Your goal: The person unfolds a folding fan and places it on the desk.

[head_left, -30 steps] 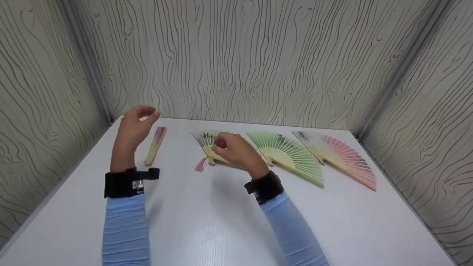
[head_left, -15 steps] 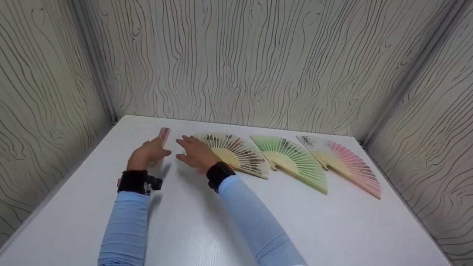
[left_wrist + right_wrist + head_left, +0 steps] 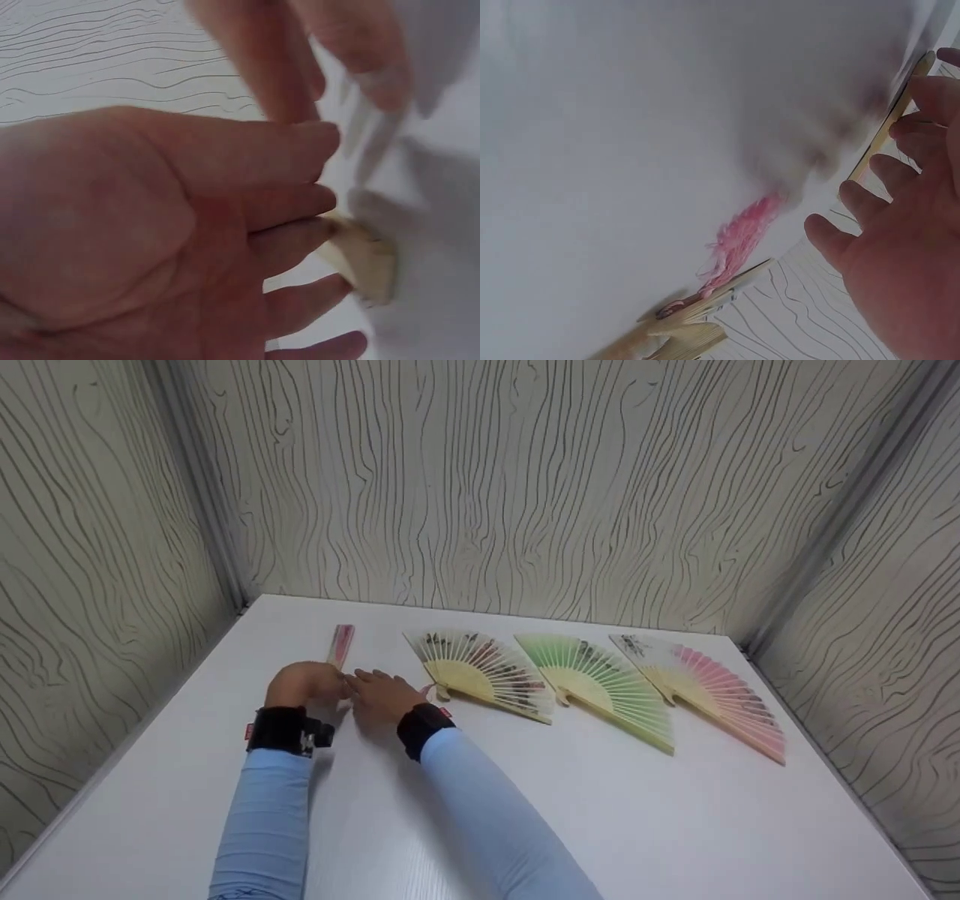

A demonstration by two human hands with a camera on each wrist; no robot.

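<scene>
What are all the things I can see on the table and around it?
closed fan: one, pink top with pale wooden sticks, far left of the row, its near end under the two hands
yellow open fan: one, yellow with dark pictures, next to the closed fan
pink tassel: one, pink, hanging from the yellow open fan's pivot
green open fan: one, green, middle right of the row
pink open fan: one, pink and white, far right
table: one, white, under everything
walls: pale with dark wavy lines, behind and at both sides
left hand: one, on the closed fan's near end
right hand: one, fingers reaching to the same end
sleeves: two, light blue
wrist bands: two, black
</scene>
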